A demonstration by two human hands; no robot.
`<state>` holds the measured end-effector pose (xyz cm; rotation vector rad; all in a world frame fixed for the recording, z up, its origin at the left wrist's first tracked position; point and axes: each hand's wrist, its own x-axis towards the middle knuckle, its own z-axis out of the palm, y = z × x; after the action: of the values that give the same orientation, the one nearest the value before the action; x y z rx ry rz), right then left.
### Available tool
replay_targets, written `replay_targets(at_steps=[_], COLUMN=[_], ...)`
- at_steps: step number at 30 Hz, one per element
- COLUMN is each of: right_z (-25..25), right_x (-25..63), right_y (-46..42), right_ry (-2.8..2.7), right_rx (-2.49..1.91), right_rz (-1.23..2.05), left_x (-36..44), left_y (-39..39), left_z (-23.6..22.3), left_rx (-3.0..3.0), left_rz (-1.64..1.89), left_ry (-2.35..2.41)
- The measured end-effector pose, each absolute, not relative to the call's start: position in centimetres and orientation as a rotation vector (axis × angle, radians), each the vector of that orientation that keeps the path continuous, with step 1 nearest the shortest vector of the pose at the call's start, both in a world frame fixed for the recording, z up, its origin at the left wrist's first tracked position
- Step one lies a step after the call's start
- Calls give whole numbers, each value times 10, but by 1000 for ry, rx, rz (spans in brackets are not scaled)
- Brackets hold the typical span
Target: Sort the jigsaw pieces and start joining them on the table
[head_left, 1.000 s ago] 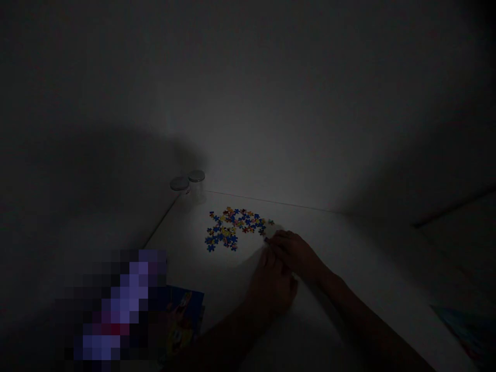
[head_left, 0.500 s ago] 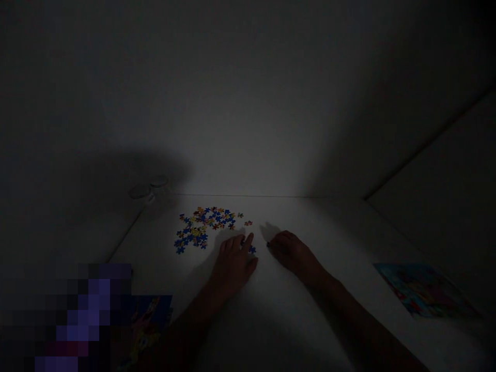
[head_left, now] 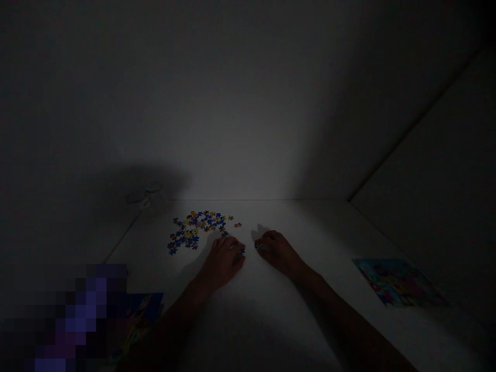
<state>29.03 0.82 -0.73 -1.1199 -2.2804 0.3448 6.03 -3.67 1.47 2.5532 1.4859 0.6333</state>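
Note:
The scene is very dark. A heap of small blue, yellow and red puzzle pieces [head_left: 196, 228] lies on a white table [head_left: 310, 232]. My left hand [head_left: 223, 256] rests just right of the heap, fingertips pinched on a small blue piece [head_left: 241, 251]. My right hand [head_left: 276, 249] lies a short way to its right, fingers curled, with another small piece [head_left: 257, 246] at its fingertips. The two hands nearly meet in the middle of the table.
Two lidded jars [head_left: 144, 195] stand at the table's back left corner against the wall. A colourful picture sheet [head_left: 399, 281] lies at the right. Another coloured sheet [head_left: 143, 312] sits near the front left beside a blurred patch.
The view has swung to the right, bringing the right-hand picture sheet into sight. My left hand moved up beside the heap and took a blue piece; my right hand drew slightly back from the heap.

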Motion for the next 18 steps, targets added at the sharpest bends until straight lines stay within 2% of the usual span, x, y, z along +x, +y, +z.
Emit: replay_targets(at_steps=[4,12,18], right_z=[-10,-15,-14], right_x=[287,278,247], right_y=[10,12,-15], right_ry=[-2244,-2257,-2362], right_rx=[-1187,-1341,-1096], right_rz=[302,181,370], left_x=[72,49,51], left_y=[-41,-24,-28], left_z=[15,10,9], left_rx=[2584,2417,2466], left_rz=[608,650,670], left_ry=[1452,1831,1756])
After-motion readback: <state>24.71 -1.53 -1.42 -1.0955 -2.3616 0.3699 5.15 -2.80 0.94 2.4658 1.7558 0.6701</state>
